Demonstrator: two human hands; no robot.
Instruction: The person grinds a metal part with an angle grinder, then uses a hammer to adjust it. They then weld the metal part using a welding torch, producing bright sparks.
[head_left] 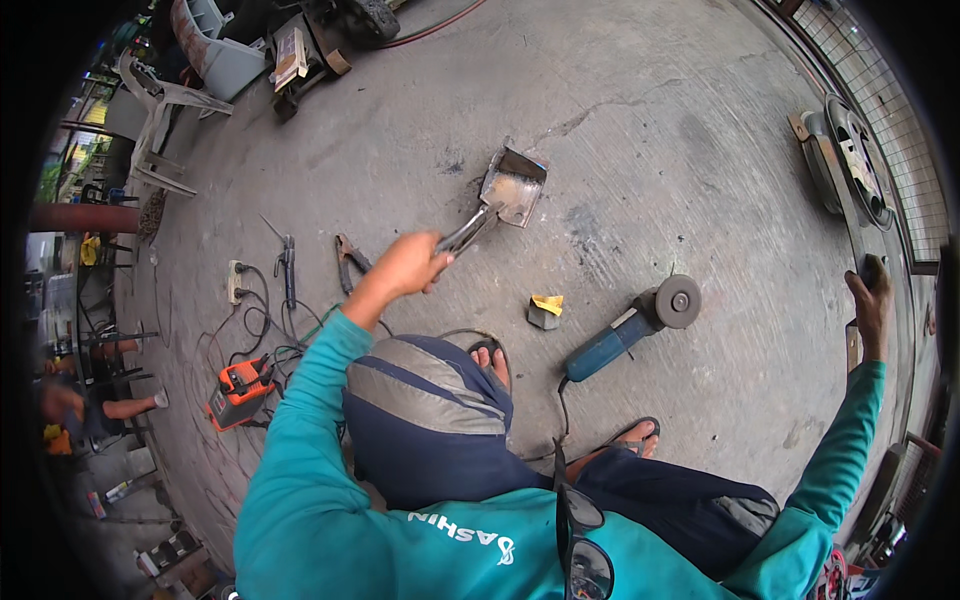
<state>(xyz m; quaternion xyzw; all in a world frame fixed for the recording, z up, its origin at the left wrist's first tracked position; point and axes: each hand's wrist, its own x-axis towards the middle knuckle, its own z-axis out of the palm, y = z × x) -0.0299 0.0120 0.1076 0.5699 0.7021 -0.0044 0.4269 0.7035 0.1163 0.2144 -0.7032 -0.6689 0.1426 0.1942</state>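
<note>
My left hand (pixel 412 264) is closed round the silver handles of a pair of pliers (pixel 466 234). Their far end meets a square, scoop-like piece of sheet metal (pixel 515 187) with raised edges, on or just above the concrete. At the far right, my right hand (pixel 872 285) is wrapped round a long flat metal bar (pixel 836 185), which reaches up past a round wheel-like part (pixel 862 165). On the floor between my hands lies a blue angle grinder (pixel 612 342) with a dark disc. Beside it stands a small grey block with a yellow top (pixel 545 312).
An orange welding machine (pixel 240 392) stands on the left amid tangled cables. Near it lie a power outlet strip (pixel 236 282), an electrode holder (pixel 288 270) and a ground clamp (pixel 347 262). A plastic chair (pixel 158 115) stands upper left; a person's leg (pixel 135 407) shows at far left.
</note>
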